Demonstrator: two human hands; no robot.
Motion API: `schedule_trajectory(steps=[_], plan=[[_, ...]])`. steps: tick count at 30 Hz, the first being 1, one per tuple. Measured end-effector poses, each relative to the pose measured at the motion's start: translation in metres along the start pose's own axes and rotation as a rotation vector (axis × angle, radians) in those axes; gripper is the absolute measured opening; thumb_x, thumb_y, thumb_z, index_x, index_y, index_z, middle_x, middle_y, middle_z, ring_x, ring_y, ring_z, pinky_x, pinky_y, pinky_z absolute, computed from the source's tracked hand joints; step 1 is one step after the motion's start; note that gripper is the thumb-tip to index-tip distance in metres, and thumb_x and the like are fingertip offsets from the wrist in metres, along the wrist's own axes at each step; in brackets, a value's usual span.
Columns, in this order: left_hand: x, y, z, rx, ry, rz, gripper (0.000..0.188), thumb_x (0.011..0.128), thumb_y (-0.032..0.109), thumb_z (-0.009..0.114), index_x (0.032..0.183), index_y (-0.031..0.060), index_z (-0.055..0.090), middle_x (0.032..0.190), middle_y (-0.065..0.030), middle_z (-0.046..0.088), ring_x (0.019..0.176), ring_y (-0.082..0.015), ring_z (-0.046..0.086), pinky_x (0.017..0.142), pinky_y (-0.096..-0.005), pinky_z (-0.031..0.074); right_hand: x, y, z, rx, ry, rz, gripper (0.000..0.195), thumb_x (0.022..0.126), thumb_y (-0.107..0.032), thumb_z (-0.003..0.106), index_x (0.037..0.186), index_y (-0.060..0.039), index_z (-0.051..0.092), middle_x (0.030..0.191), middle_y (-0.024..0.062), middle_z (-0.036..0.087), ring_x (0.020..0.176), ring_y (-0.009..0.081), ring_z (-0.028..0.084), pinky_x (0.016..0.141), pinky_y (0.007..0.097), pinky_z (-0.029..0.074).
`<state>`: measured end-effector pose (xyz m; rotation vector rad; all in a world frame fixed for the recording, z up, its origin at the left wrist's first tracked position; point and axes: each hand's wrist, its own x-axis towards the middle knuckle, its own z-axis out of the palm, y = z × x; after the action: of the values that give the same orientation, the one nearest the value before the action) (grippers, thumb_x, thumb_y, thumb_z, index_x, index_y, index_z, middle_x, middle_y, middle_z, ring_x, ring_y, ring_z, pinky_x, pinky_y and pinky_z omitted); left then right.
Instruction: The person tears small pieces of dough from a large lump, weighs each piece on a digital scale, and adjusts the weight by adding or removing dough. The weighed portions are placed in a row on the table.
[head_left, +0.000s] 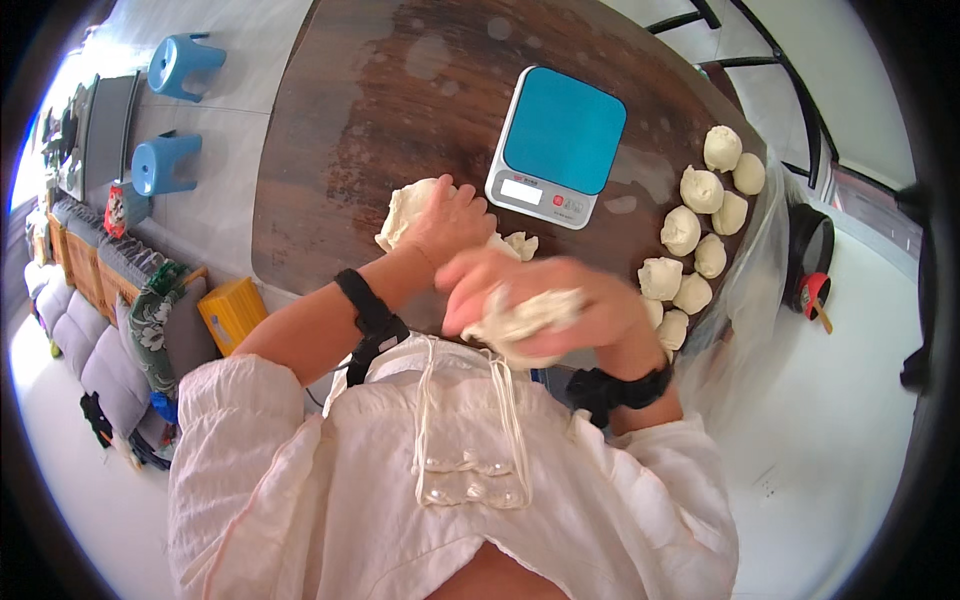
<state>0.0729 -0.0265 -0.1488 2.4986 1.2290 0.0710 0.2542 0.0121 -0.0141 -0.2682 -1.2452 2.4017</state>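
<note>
My left hand (456, 223) lies over a large lump of pale dough (406, 212) on the dark wooden table (367, 97), its fingers curled at the dough's right side. My right hand (555, 300), blurred, grips a torn piece of dough (525, 319) close to my body, above the table's near edge. A smaller scrap of dough (523, 245) shows just beyond the right hand. Past both hands sits a digital kitchen scale (559, 146) with a blue platform and nothing on it. Several rounded dough pieces (681, 230) are grouped along the table's right side.
Clear plastic sheeting (739, 300) hangs over the right edge by the dough pieces. A black chair frame (810, 97) stands beyond that side. On the left floor are two blue stools (176, 67), a yellow box (232, 315) and a grey sofa (112, 337).
</note>
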Motion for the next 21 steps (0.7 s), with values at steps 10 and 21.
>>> schedule_trajectory(steps=[10,21], plan=[[0.002,-0.001,-0.038,-0.752,-0.095,-0.520,0.077,0.073,0.048,0.077,0.126,-0.0008,0.051,0.129,-0.0165,0.054,0.124,-0.0322,0.047,0.108,-0.0435,0.032,0.022,0.011,-0.113,-1.488,0.873,0.412,0.078,0.084,-0.042,0.070,0.138,0.0012,0.034,0.122,0.0251,0.056,0.104,0.0290,0.062,0.091,0.0419,0.049],[0.072,-0.031,-0.056,-1.729,-0.135,-0.826,0.082,0.099,0.061,0.021,0.151,-0.0016,0.008,0.160,-0.0156,0.007,0.147,-0.0255,0.009,0.117,-0.0410,0.013,-0.072,0.051,-0.103,-0.116,1.382,0.344,0.098,0.091,-0.074,0.027,0.150,0.0021,0.012,0.147,0.0305,0.031,0.137,0.0377,0.033,0.109,0.0510,0.029]])
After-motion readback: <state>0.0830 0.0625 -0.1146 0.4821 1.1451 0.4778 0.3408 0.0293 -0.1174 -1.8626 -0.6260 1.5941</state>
